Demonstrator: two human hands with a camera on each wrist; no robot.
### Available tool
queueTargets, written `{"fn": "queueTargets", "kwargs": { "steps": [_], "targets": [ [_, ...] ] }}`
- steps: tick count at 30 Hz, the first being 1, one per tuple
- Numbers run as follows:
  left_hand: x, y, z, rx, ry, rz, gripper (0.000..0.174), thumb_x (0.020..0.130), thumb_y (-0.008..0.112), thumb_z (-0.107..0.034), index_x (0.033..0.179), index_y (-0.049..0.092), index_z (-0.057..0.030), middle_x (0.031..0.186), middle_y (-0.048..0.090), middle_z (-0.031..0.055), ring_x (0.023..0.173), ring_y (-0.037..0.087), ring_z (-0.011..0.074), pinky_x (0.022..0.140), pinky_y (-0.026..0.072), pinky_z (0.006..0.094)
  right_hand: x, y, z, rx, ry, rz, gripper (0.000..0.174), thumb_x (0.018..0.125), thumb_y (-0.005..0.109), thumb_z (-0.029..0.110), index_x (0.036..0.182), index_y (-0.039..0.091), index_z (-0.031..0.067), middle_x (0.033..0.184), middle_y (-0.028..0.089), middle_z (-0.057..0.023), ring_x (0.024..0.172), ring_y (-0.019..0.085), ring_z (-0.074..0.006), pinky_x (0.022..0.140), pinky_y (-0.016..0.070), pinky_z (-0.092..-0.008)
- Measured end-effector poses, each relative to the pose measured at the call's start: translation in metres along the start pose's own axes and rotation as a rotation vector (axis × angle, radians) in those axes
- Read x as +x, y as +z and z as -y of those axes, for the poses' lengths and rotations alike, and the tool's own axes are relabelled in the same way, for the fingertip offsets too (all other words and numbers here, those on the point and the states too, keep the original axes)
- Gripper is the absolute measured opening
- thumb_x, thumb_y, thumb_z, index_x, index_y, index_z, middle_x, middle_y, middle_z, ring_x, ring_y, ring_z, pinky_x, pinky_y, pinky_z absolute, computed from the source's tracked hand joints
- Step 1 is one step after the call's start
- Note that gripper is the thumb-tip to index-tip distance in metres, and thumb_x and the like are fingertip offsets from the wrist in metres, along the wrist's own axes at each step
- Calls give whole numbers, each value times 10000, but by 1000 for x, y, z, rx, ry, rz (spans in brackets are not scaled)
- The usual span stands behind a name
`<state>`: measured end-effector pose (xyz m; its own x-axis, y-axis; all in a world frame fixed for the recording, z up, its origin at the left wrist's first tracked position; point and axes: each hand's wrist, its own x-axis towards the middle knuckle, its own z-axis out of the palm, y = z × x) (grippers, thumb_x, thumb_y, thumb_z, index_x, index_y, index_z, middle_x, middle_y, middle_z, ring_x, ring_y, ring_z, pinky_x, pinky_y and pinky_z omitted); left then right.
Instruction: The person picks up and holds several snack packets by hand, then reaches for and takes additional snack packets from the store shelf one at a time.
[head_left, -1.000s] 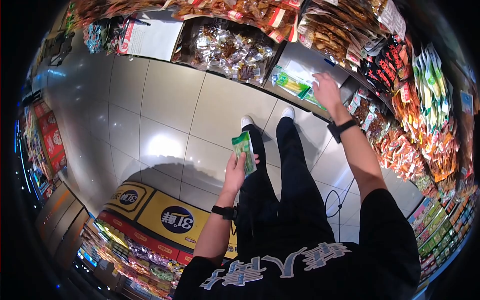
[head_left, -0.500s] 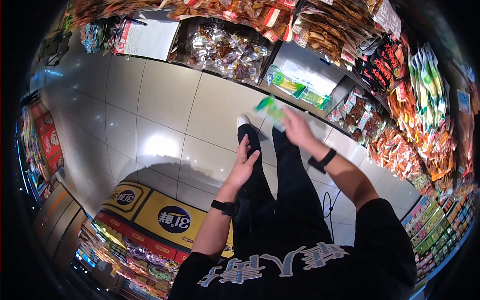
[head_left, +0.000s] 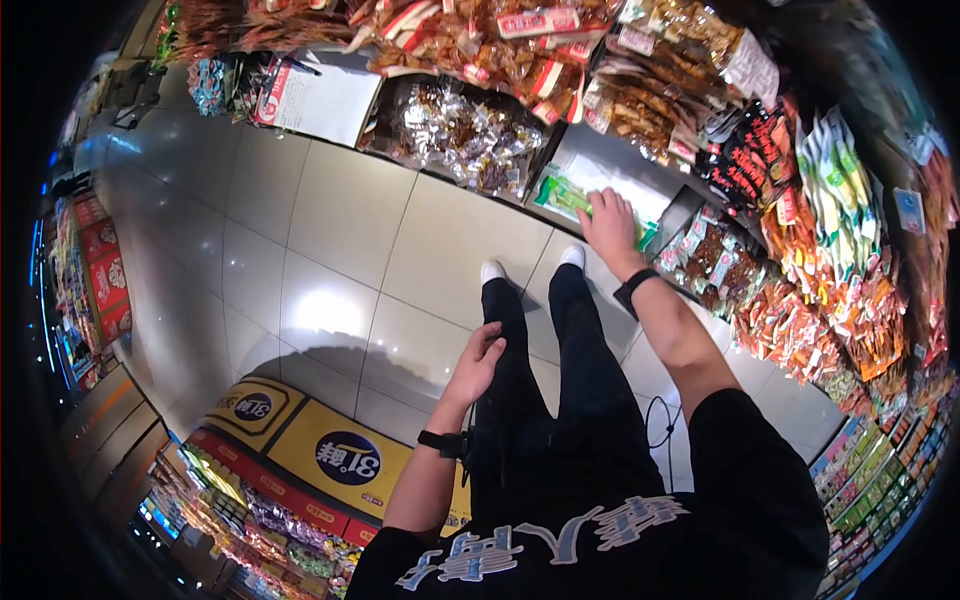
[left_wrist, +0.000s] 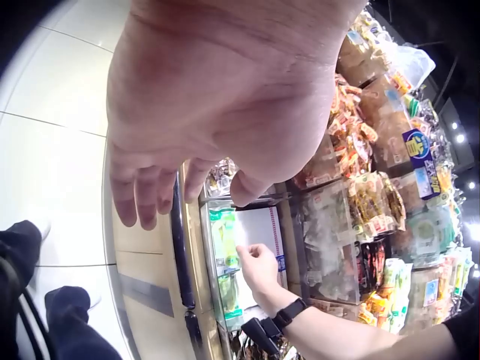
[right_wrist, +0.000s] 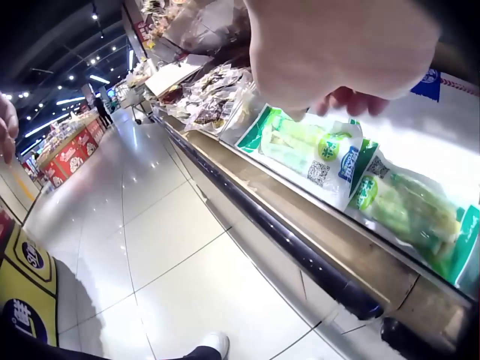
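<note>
left hand [head_left: 478, 366] hangs loose; right hand [head_left: 611, 228] (pinch unclear) is over packets [right_wrist: 300, 148], probably soft, slippery, best held by green ends [right_wrist: 468, 244].

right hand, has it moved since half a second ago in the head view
Yes. The right hand has moved forward: from short of the bin to over the green packets inside it.

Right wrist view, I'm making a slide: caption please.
A right hand over two green-and-white food packets in a shop display compartment.
</note>
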<state>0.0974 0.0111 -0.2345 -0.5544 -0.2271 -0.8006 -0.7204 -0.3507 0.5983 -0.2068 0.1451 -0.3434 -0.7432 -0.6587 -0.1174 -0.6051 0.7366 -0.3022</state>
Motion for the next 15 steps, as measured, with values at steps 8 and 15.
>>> {"fn": "queueTargets", "kwargs": {
  "steps": [8, 15],
  "targets": [
    [-41, -5, -38, 68, 100, -61, 394, 999, 519, -238, 1338, 479, -40, 1269, 581, 127, 1146, 583, 225, 962, 457, 359, -4, -12, -2, 175, 129, 361, 341, 859, 546, 152, 1183, 560, 46, 1169, 531, -194, 1038, 596, -405, 875, 505, -507],
    [-84, 21, -94, 151, 253, -46, 390, 1002, 517, -249, 1322, 492, -27, 1222, 605, 122, 1115, 603, 230, 943, 462, 350, -48, -133, -9, 338, -105, 244, 348, 871, 593, 224, 1170, 571, 49, 1095, 591, -192, 995, 612, -402, 869, 512, -471]
  ]
}}
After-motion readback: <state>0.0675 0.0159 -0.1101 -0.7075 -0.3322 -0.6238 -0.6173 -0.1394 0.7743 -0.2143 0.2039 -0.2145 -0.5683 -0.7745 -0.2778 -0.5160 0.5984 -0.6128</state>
